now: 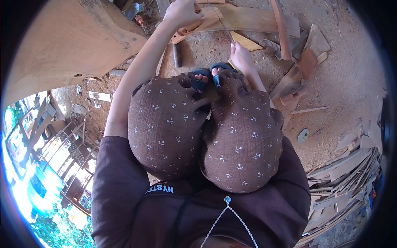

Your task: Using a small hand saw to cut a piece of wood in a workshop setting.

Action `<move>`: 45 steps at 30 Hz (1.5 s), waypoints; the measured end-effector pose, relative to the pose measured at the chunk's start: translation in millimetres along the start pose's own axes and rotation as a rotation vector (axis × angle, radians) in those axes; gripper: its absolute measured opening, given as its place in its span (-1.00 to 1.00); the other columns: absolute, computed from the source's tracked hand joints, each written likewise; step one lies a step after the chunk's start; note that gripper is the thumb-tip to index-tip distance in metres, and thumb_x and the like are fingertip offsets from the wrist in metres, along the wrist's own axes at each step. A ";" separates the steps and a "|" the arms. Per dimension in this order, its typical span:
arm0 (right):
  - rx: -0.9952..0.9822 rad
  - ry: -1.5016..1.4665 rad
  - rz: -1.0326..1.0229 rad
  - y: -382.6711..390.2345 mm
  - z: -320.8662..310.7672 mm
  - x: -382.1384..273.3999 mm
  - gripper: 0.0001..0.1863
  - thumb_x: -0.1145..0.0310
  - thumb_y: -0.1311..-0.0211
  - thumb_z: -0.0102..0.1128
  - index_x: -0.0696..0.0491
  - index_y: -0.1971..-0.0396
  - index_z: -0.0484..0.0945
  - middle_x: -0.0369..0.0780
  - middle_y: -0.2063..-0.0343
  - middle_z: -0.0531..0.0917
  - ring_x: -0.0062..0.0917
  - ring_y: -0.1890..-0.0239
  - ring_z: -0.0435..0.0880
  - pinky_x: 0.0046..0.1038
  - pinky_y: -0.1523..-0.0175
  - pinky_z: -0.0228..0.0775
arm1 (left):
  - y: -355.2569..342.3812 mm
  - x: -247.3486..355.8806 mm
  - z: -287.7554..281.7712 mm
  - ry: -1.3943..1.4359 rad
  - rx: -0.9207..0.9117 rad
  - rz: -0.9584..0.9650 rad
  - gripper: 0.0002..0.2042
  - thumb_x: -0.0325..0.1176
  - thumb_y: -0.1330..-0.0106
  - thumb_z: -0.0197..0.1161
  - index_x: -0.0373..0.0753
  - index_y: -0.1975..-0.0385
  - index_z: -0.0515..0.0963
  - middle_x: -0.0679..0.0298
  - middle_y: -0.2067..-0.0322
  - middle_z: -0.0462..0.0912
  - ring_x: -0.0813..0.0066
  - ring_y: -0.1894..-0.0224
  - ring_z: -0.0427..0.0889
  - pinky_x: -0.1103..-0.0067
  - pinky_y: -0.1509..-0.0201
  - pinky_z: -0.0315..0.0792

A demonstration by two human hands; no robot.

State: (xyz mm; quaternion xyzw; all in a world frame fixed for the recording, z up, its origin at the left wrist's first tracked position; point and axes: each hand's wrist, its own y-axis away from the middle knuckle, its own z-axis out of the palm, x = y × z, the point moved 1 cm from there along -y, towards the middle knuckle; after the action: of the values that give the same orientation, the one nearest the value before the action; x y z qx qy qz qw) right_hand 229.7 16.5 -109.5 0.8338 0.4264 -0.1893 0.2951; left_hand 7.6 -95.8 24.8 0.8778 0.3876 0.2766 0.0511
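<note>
At the top, my left hand (181, 14) is closed beside a pale wooden block (211, 18) and above the curved wooden board (248, 20). What its fingers hold, if anything, is hidden. My right hand (242, 56) grips the lower end of a thin, dark, rod-like tool (223, 27). The tool slants up and left across the wood to the top edge of the picture; its exact kind does not show. Just beyond the right hand lies a triangular wood offcut (247, 41). Below my left hand is a short grey metal tube (177, 56).
My sandalled feet (201, 77) and bent knees are between my arms. A large wooden slab (74, 45) fills the upper left. A narrow wood strip (281, 29) crosses the board's right part. Wood scraps (307, 64) lie on the right, and stacked offcuts (345, 182) stand lower right.
</note>
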 end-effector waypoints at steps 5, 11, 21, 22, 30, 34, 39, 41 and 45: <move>0.026 -0.028 -0.047 -49.8 8.3 -10.1 -0.72 0.26 -0.34 -0.15 0.16 0.26 0.46 0.13 0.48 0.59 0.08 0.37 0.57 0.02 0.23 0.38 | -3.4 11.6 1.9 -0.068 -0.033 0.027 -0.76 -0.19 0.06 0.26 -0.22 0.51 0.66 0.02 0.49 0.65 0.12 0.36 0.67 0.34 0.23 0.54; 0.054 -0.061 -0.038 1.6 19.1 16.1 -0.72 0.26 -0.33 -0.13 0.16 0.32 0.46 0.13 0.49 0.59 0.08 0.37 0.57 0.03 0.25 0.38 | -0.6 -4.3 5.5 0.009 0.045 0.031 -0.75 -0.18 0.06 0.27 -0.23 0.50 0.66 0.03 0.48 0.66 0.13 0.35 0.67 0.36 0.20 0.55; 0.078 -0.003 -0.084 -54.8 16.0 -9.2 -0.71 0.25 -0.33 -0.13 0.17 0.29 0.47 0.13 0.51 0.58 0.08 0.39 0.57 0.02 0.26 0.38 | -9.2 -3.9 12.9 -0.107 -0.021 0.072 -0.73 -0.14 0.02 0.26 -0.22 0.47 0.64 0.02 0.47 0.64 0.12 0.35 0.66 0.36 0.20 0.52; 0.092 -0.055 -0.095 -46.3 18.7 -10.9 -0.71 0.25 -0.33 -0.13 0.16 0.28 0.48 0.13 0.52 0.58 0.08 0.40 0.57 0.02 0.26 0.38 | -8.5 -11.4 14.1 -0.164 -0.008 0.059 -0.68 -0.08 -0.05 0.28 -0.16 0.33 0.67 0.08 0.36 0.69 0.16 0.25 0.67 0.40 0.07 0.53; 0.012 -0.088 -0.020 7.3 18.2 4.4 -0.71 0.24 -0.32 -0.12 0.14 0.24 0.48 0.15 0.49 0.58 0.10 0.34 0.56 0.02 0.21 0.38 | -5.5 -35.5 14.2 -0.138 0.015 0.103 -0.68 -0.09 -0.04 0.30 -0.15 0.28 0.66 0.14 0.31 0.70 0.19 0.21 0.67 0.40 0.03 0.53; 0.017 -0.037 -0.067 -61.3 7.5 -1.3 -0.71 0.26 -0.32 -0.14 0.15 0.22 0.47 0.15 0.46 0.58 0.10 0.31 0.56 0.02 0.18 0.36 | -7.1 9.8 6.7 -0.020 0.041 0.095 -0.77 -0.21 0.10 0.22 -0.25 0.61 0.62 -0.02 0.59 0.60 0.07 0.45 0.65 0.31 0.33 0.52; 0.057 -0.116 -0.044 -18.3 18.9 5.4 -0.68 0.20 -0.36 -0.15 0.15 0.25 0.47 0.13 0.44 0.58 0.07 0.31 0.55 -0.01 0.22 0.36 | -7.8 -10.3 16.3 -0.099 0.034 0.013 -0.70 -0.10 -0.04 0.29 -0.14 0.31 0.68 0.15 0.30 0.70 0.22 0.19 0.67 0.41 0.01 0.52; 0.086 -0.115 -0.064 13.5 21.9 22.2 -0.68 0.18 -0.36 -0.14 0.15 0.25 0.47 0.11 0.46 0.58 0.07 0.34 0.55 -0.01 0.24 0.36 | -8.1 -13.0 18.1 -0.111 -0.001 0.001 -0.69 -0.09 -0.02 0.25 -0.06 0.26 0.67 0.10 0.27 0.68 0.15 0.17 0.66 0.37 0.01 0.52; -0.025 -0.047 0.015 25.3 14.6 12.0 -0.71 0.24 -0.34 -0.15 0.17 0.31 0.45 0.12 0.44 0.59 0.05 0.33 0.58 0.02 0.22 0.37 | -6.3 -25.5 14.8 -0.169 0.006 0.109 -0.67 -0.08 -0.03 0.26 -0.15 0.30 0.67 0.13 0.34 0.70 0.21 0.25 0.68 0.41 0.06 0.53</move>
State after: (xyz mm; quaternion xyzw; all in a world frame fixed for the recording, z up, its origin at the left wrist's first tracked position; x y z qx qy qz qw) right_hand 256.4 2.4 -119.0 0.8285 0.4156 -0.2012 0.3169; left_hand -2.6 -107.6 -0.9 0.9179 0.3346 0.2029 0.0657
